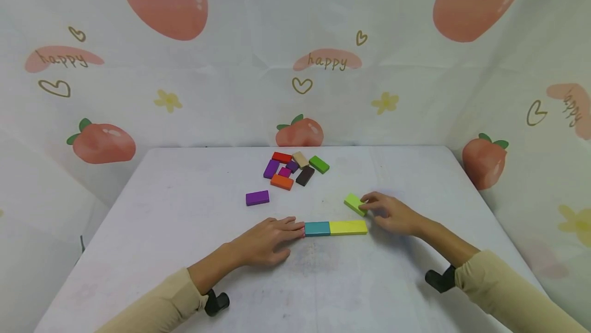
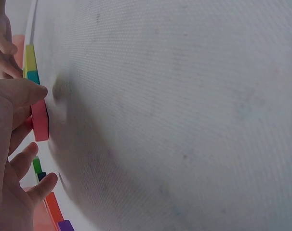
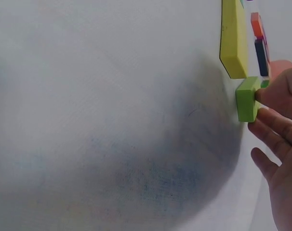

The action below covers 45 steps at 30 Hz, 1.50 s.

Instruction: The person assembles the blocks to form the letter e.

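My left hand [image 1: 265, 240] lies with fairly straight fingers over a pink block [image 2: 40, 122], mostly hidden in the head view. Its thumb stands apart from the block there. A teal block [image 1: 317, 229] and a longer yellow block [image 1: 348, 227] continue the row to the right, end to end. Beyond the yellow block's right end, my right hand [image 1: 394, 214] pinches a light green block [image 1: 353, 203] between thumb and fingers. That block is angled to the row, close behind its right end. In the right wrist view the green block [image 3: 246, 100] appears just past the yellow one.
Toward the back lies a loose cluster of blocks: red [image 1: 281, 157], beige [image 1: 300, 159], green [image 1: 319, 164], dark brown [image 1: 305, 175], orange [image 1: 281, 182], magenta [image 1: 284, 172] and purple [image 1: 271, 169]. Another purple block [image 1: 257, 198] lies nearer. A patterned cloth [image 1: 249, 102] hangs behind the white table [image 1: 184, 194].
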Each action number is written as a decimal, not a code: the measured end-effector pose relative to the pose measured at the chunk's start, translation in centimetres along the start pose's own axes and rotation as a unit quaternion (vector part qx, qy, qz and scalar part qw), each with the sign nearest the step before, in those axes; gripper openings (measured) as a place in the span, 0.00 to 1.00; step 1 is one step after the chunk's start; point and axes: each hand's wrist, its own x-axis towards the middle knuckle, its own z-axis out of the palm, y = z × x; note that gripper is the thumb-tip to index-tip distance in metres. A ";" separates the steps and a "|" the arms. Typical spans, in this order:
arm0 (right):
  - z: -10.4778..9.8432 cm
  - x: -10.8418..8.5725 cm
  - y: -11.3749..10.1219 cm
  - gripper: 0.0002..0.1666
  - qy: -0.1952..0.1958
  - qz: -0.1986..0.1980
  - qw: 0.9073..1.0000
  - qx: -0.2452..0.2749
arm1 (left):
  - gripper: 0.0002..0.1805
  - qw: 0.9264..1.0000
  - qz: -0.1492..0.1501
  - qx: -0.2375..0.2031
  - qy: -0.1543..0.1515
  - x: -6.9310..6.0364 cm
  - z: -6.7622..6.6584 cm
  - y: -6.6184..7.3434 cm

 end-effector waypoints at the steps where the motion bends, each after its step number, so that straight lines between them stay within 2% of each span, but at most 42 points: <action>1: 0.1 0.0 -0.1 0.26 0.001 0.001 1.000 0.001 | 0.30 1.000 0.000 0.000 0.000 0.0 0.0 0.0; 13: 0.4 -0.6 -0.6 0.28 -0.002 0.020 1.000 -0.009 | 0.30 1.000 0.002 -0.003 0.001 -0.1 -0.1 0.1; 24: 0.6 -1.1 -0.9 0.28 0.004 0.008 1.000 -0.021 | 0.30 1.000 0.005 0.001 0.006 -0.1 0.0 0.0; 45: 1.1 -1.8 -1.4 0.28 0.017 0.037 0.999 -0.034 | 0.30 1.000 0.001 0.000 -0.001 -0.1 0.1 -0.1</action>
